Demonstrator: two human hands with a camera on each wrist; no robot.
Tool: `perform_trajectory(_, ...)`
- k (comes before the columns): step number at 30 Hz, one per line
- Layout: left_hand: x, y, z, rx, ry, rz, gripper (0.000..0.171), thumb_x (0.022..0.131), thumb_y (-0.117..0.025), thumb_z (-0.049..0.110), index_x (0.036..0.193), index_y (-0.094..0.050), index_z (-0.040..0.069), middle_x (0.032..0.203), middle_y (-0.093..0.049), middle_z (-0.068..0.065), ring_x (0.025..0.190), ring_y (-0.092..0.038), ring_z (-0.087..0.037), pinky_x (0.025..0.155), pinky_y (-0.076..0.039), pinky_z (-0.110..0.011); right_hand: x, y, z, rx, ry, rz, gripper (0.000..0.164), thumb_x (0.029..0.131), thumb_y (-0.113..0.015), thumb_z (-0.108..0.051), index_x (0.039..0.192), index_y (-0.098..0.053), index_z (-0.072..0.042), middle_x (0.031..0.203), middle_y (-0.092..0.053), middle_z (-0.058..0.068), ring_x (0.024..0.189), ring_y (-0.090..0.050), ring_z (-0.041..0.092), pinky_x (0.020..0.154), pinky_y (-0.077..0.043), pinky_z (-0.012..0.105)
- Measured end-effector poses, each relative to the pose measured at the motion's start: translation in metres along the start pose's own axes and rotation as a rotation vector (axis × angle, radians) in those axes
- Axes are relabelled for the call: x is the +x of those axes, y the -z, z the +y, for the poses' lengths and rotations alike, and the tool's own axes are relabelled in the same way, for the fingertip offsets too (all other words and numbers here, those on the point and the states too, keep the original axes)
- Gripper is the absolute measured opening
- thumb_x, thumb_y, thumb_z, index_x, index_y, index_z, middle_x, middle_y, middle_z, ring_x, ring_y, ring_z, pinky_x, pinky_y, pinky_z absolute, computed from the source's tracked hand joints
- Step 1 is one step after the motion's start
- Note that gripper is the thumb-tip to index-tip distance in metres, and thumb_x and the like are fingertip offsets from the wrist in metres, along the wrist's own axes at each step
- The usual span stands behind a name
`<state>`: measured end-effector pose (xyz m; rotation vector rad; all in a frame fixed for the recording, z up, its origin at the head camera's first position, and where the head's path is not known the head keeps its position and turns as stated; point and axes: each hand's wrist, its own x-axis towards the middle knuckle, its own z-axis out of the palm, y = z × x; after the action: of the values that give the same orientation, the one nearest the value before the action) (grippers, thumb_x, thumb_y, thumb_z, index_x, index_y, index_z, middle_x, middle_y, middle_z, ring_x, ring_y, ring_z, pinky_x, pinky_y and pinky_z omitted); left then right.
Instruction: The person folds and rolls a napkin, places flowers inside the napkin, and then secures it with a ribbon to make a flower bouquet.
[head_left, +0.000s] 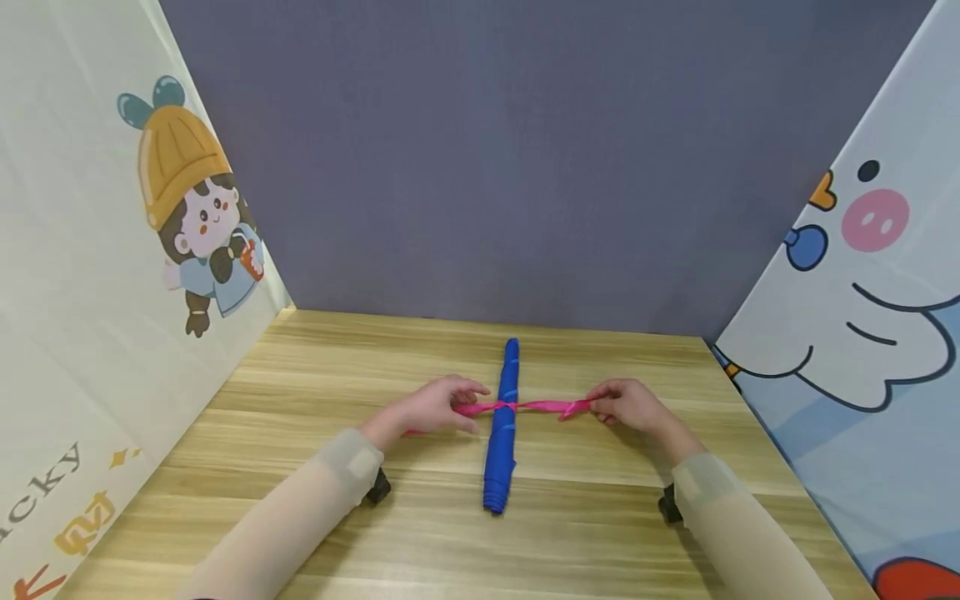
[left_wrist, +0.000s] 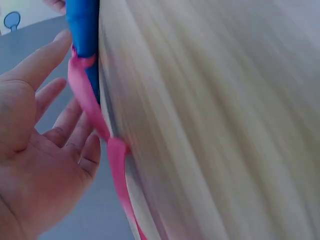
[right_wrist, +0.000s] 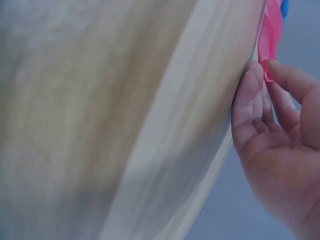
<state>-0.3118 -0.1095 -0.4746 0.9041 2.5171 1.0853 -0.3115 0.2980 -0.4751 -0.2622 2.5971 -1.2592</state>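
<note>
A slim blue roll (head_left: 500,454), layered at its near end and narrower at the far one, lies lengthwise on the table. Around its middle runs a pink ribbon (head_left: 542,406), its two ends drawn out to left and right. My right hand (head_left: 628,404) pinches the ribbon's right part between thumb and fingertips, as the right wrist view shows near the ribbon tip (right_wrist: 269,65). On the other side, my left hand (head_left: 438,404) has its fingers spread and relaxed beside the ribbon (left_wrist: 117,160), which trails past the palm. Its thumb and fingers point toward the roll (left_wrist: 82,25).
The wood-grain table (head_left: 600,533) meets a grey-blue panel (head_left: 480,167) at the back. White cloths with cartoon prints stand along the left side (head_left: 75,250) and right side (head_left: 885,333). Both wrists carry small black cameras under beige sleeves.
</note>
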Motion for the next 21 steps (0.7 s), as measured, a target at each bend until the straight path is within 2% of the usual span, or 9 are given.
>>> perform_trajectory(5, 0.007, -0.013, 0.008, -0.002, 0.019, -0.041, 0.076, 0.087, -0.097, 0.030, 0.153, -0.065, 0.016, 0.135, -0.070, -0.005, 0.121, -0.064, -0.020, 0.110, -0.054, -0.046, 0.001, -0.002, 0.002, 0.008, -0.001, -0.008, 0.026, 0.105, -0.070, -0.007, 0.125, -0.073, 0.009, 0.097, -0.078, 0.016, 0.082, -0.072, 0.015, 0.071, -0.063, 0.028)
perform_trajectory(10, 0.009, -0.018, 0.015, 0.022, 0.041, -0.036, 0.072, 0.086, -0.097, 0.034, 0.151, -0.067, 0.019, 0.135, -0.067, -0.003, 0.119, -0.058, -0.018, 0.110, -0.051, -0.047, 0.001, -0.003, 0.002, 0.011, -0.006, -0.014, 0.026, 0.105, -0.070, -0.008, 0.125, -0.073, 0.008, 0.098, -0.078, 0.013, 0.084, -0.072, 0.016, 0.072, -0.063, 0.029)
perform_trajectory(21, 0.011, -0.026, 0.025, 0.064, 0.051, -0.013, 0.068, 0.087, -0.096, 0.033, 0.148, -0.069, 0.016, 0.133, -0.066, -0.008, 0.119, -0.060, -0.022, 0.111, -0.051, -0.048, -0.001, -0.003, -0.001, 0.020, -0.016, -0.017, 0.027, 0.106, -0.070, -0.009, 0.127, -0.072, 0.008, 0.100, -0.077, 0.013, 0.084, -0.071, 0.016, 0.072, -0.062, 0.029)
